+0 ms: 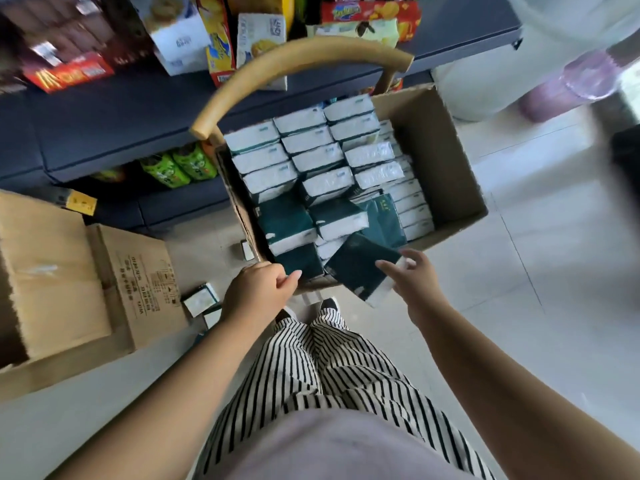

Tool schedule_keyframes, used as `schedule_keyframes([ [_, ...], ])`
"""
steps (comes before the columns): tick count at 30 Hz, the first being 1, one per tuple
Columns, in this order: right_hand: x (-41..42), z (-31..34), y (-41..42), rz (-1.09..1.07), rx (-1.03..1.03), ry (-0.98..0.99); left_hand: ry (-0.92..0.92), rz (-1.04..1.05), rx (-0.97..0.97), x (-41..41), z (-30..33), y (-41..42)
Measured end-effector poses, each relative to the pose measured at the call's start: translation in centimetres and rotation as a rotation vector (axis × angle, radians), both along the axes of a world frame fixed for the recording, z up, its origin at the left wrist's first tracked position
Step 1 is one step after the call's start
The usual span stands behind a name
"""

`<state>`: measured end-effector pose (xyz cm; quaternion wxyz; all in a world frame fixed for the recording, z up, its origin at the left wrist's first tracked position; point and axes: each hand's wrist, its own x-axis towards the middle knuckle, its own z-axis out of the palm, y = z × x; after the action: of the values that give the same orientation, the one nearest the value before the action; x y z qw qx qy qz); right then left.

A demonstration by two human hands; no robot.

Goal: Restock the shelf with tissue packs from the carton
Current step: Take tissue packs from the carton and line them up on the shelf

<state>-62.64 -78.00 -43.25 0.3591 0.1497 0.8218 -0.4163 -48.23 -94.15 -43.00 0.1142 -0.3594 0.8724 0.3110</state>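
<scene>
An open cardboard carton [450,161] stands on a wooden chair in front of the dark blue shelf [114,119]. It holds several tissue packs [311,157], white-topped at the back and dark green at the front. My right hand [412,282] grips one dark green tissue pack [356,268] by its right end. That pack is tilted over the carton's near edge. My left hand [258,289] sits at the carton's near left corner with its fingers curled over the rim and its thumb beside another green pack [301,259].
The chair's curved wooden backrest [294,60] arcs over the carton's far side. Snack boxes [221,36] fill the upper shelf and green bags [180,164] a lower one. A second carton [69,282] lies at the left, with loose tissue packs [201,299] on the floor. My striped trousers are below.
</scene>
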Motion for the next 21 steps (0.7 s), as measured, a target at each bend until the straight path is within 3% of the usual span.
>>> schedule_keyframes([
  [4, 0.0, 1.7, 2.7, -0.386, -0.206, -0.098, 0.005, -0.013, 0.036, -1.2, 0.4, 0.5],
  [8, -0.1, 3.2, 5.4, -0.587, -0.304, -0.103, 0.01, -0.062, 0.043, -2.5, 1.1, 1.6],
  [16, -3.7, 2.5, 10.2, -0.661, -0.408, -0.15, -0.052, -0.019, 0.141, -7.3, 0.2, 5.3],
  [21, -8.5, 1.4, 12.1, -0.553, -0.444, -0.213, -0.087, 0.085, 0.171, -12.2, -1.1, 7.1],
])
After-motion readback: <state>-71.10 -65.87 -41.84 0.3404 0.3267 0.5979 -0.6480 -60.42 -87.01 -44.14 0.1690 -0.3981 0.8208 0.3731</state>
